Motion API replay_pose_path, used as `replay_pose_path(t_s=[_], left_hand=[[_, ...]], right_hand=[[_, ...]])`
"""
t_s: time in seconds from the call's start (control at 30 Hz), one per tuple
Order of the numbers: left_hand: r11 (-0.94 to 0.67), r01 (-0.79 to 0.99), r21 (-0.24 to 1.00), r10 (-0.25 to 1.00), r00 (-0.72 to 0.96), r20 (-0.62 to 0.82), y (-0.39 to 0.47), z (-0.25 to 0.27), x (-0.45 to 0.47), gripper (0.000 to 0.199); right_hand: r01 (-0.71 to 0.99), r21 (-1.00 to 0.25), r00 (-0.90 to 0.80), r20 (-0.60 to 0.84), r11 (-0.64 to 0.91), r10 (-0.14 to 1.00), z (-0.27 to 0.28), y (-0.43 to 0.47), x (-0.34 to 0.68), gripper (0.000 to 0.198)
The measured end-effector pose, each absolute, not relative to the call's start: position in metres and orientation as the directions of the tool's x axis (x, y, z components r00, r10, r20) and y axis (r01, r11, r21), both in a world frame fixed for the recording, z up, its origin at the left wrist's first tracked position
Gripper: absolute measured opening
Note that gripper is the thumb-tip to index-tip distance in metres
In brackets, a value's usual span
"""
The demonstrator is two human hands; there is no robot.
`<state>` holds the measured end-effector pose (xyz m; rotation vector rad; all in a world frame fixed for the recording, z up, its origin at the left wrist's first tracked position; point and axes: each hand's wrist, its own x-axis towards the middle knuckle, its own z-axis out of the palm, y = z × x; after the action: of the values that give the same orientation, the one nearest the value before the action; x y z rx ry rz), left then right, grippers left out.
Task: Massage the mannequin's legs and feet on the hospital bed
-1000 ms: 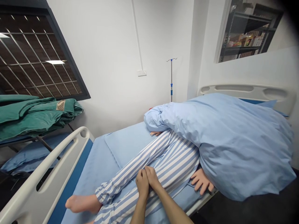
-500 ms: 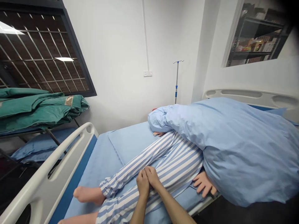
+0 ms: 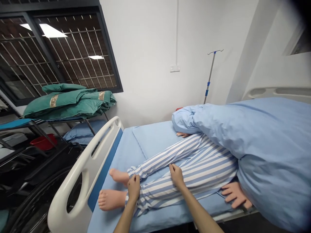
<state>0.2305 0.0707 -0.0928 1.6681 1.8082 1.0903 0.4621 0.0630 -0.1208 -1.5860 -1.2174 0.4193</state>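
A manikin lies on the bed in blue-and-white striped trousers [image 3: 155, 191], its bare feet [image 3: 111, 200] toward the footboard. At the cuff of the nearer trouser leg, my left hand [image 3: 133, 187] is closed, with its knuckles up and its fingers curled over the cloth. Higher on the same leg, around the knee, my right hand [image 3: 176, 175] is closed on the fabric; its fingertips are partly hidden. A blue quilt [image 3: 267, 139] is folded up over the manikin's upper body. One manikin hand [image 3: 236, 194] sticks out from under the quilt's near edge.
The white footboard [image 3: 80, 171] stands at the left end of the bed. Against the wall is an IV pole [image 3: 210, 76]. Green folded bedding [image 3: 73, 101] lies on a rack under the barred window. A red basin [image 3: 43, 141] and a wheelchair are at the lower left.
My hands were together on the nearer leg around the knee. Now they are apart: the left has moved down to the ankle, the right stays near the knee. The view has turned left.
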Motion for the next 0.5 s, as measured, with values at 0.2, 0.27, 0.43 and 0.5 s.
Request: replay_pose_path(t_s=[0.2,0.27,0.43,0.5], left_hand=[[0.09,0.742,0.665,0.977,-0.194,0.084,0.061,-0.109,0.228,0.023],[0.075,0.748,0.659,0.983,-0.168,0.079,0.062,-0.108,0.228,0.023],[-0.005,0.747,0.664,0.986,-0.106,0.128,0.069,-0.116,0.22,0.027],[-0.065,0.73,0.68,0.981,-0.077,0.177,0.072,-0.123,0.216,0.027]], right_hand=[[0.515,-0.856,0.413,0.301,0.052,0.86,-0.117,0.061,0.462,0.036],[0.551,-0.834,0.401,0.304,0.037,0.864,-0.112,0.06,0.453,0.035],[0.603,-0.787,0.209,0.316,0.133,0.925,-0.104,0.055,0.376,0.034],[0.616,-0.765,0.124,0.329,0.187,0.936,-0.106,0.053,0.339,0.034]])
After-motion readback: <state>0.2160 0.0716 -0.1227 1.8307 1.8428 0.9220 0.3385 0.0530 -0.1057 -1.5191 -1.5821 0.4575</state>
